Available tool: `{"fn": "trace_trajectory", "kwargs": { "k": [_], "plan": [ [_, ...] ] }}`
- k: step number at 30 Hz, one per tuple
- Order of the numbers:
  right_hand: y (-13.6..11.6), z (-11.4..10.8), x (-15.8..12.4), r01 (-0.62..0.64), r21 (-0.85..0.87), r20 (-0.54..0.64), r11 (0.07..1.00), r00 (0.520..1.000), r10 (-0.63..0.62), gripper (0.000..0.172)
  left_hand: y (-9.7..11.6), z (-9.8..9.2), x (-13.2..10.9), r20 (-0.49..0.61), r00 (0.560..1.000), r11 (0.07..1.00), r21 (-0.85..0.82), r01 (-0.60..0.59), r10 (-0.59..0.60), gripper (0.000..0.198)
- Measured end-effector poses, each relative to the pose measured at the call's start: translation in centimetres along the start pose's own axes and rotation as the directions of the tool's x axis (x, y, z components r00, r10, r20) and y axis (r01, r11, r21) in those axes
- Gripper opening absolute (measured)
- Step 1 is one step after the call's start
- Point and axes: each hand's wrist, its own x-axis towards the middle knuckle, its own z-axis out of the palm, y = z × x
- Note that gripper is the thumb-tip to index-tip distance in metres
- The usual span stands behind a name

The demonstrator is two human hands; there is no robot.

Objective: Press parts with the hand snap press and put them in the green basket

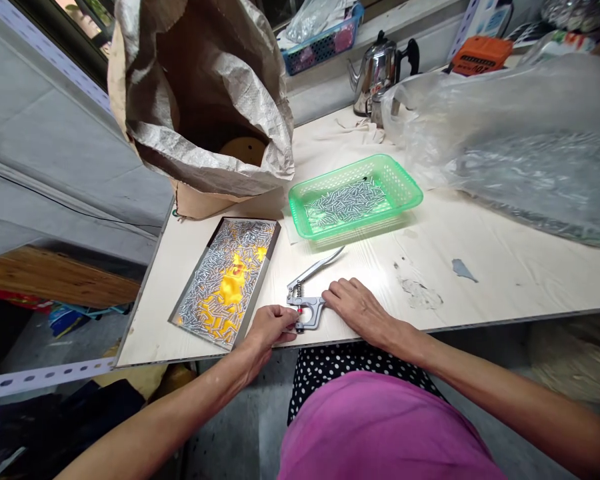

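Snap-fastener pliers [311,312] in grey metal lie near the table's front edge, with their upper handle raised toward the back. A spring and a small red part show at the jaw. My left hand [273,325] is at the jaw end, thumb and fingers pinched together; whatever they hold is too small to make out. My right hand [357,307] is closed over the other end of the pliers, its palm down and thumb hidden. Left of the pliers sits a shallow tray [253,308] with many small silvery metal pieces on a yellow-patterned bottom.
Behind the pliers stands a green plastic basket [405,190] holding more small metal pieces. A large open sack [145,157] rises at the back left. At the right lies a big clear plastic bag [530,147]. A kettle [377,73] and an orange box [483,55] stand farther back.
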Motion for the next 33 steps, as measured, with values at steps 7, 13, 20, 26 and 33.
{"fn": "trace_trajectory", "kwargs": {
  "k": [7,13,20,26,33],
  "plan": [
    [-0.4,0.5,-0.6,-0.074,-0.003,-0.010,0.997,0.997,0.074,0.011,0.1,0.2,-0.1,-0.013,1.000,1.000,0.018,0.017,-0.016,0.031],
    [-0.4,0.8,-0.5,-0.084,-0.016,-0.014,0.996,0.996,0.083,0.010,0.1,0.3,-0.2,-0.024,1.000,0.999,0.034,0.015,-0.014,0.024],
    [-0.5,0.7,-0.4,-0.101,-0.023,-0.007,0.995,0.995,0.100,0.006,0.4,0.5,0.0,-0.001,1.000,0.995,0.092,0.025,-0.025,0.026],
    [0.2,-0.9,-0.1,-0.148,0.090,-0.006,0.985,0.989,0.149,0.007,-1.5,0.3,-1.1,-0.030,0.935,0.898,0.290,-0.330,0.354,0.020],
    [3.1,-2.0,2.2,-0.111,-0.063,0.006,0.992,0.994,0.112,0.029,-4.7,0.1,-1.9,0.284,0.572,0.359,0.548,-0.755,0.769,0.011]
  ]
}}
